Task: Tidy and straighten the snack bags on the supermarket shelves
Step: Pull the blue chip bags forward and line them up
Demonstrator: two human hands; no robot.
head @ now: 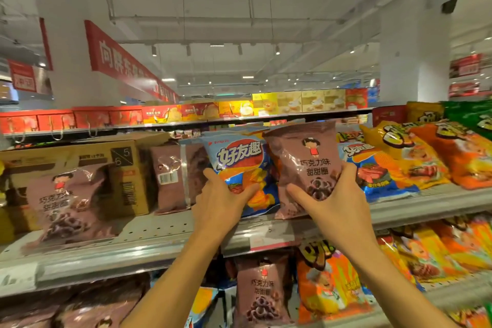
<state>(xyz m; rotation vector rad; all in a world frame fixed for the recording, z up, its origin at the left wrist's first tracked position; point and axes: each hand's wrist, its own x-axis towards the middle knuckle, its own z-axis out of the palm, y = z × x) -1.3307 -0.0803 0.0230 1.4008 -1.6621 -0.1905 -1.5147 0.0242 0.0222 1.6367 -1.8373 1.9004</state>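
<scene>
My left hand [222, 201] grips the lower part of a blue chip bag [238, 160] standing upright on the top shelf [159, 231]. My right hand [334, 204] holds a brown chocolate-ring snack bag [306, 152] by its bottom, upright and just right of the blue bag. Another brown bag [65, 200] leans on the shelf at the left. A further brown bag [173, 173] stands with its back turned, beside a cardboard box [125, 165].
Blue, yellow and orange chip bags [415, 157] lie slanted on the shelf to the right. The lower shelf holds more brown bags [262, 293] and orange bags [330, 287]. Red and yellow gift boxes [186, 113] line a far shelf.
</scene>
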